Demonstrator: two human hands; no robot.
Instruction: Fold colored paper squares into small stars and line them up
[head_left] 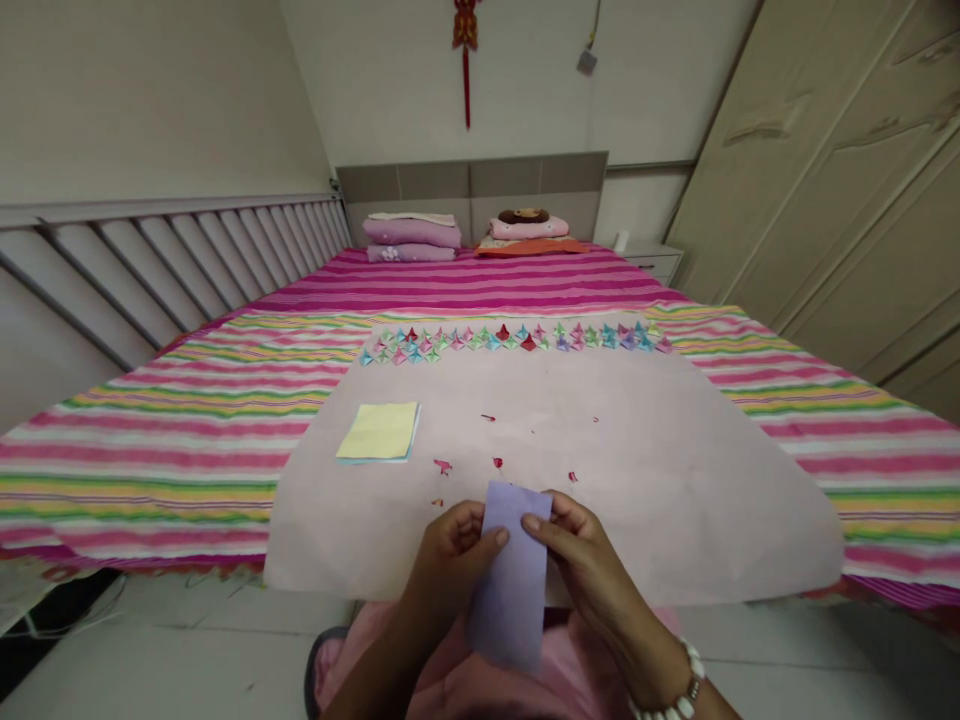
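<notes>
A purple sheet of paper (514,590), long and narrow as if folded in half, is held upright at the near edge of the pale board. My left hand (450,560) pinches its left edge, thumb on the front. On the right edge my right hand (589,550) grips it near the top, the thumb pressed flat on its face. The fingers behind the paper are partly hidden. Just beyond the paper lie small red scraps (498,463) on the board. To the left rests a stack of square paper (379,430) with a yellow sheet on top.
Rows of small folded paper shapes (504,335) in several colours line the far edge of the pale board (645,480). The board lies on a striped bedspread (187,420). Folded bedding (412,237) sits by the headboard; a metal rail (187,260) runs along the left.
</notes>
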